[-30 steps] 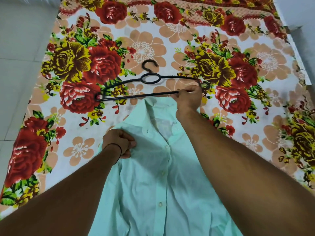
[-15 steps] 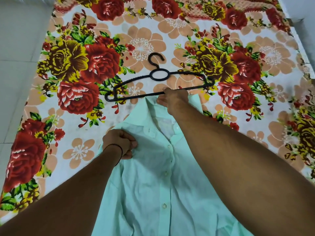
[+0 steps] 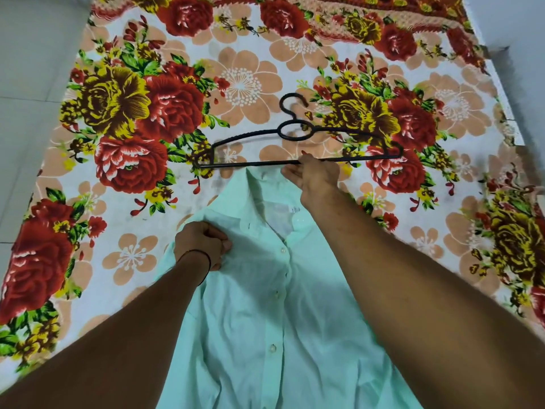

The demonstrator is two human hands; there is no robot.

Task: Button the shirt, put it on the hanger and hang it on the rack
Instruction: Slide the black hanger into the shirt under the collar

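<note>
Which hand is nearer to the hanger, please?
Right. The right hand pinches the bottom bar of the hanger; the left hand grips the shirt nearer the person, clear of it.

**Views:** one.
**Mount:** head camera, worn by the person; wide-angle, with straight edges bowed near the frame border.
**Position:** above the near end of a flowered bedsheet [image 3: 241,84].
**Facing:** forward and steeply down.
**Range:** close. The left forearm [image 3: 118,335] and right forearm [image 3: 427,290] enter from the bottom edge. The shirt [image 3: 265,320] fills the lower centre, and the hanger [image 3: 250,164] sits mid-frame.
**Far field:** tiled floor [image 3: 29,84] at the upper left.
</note>
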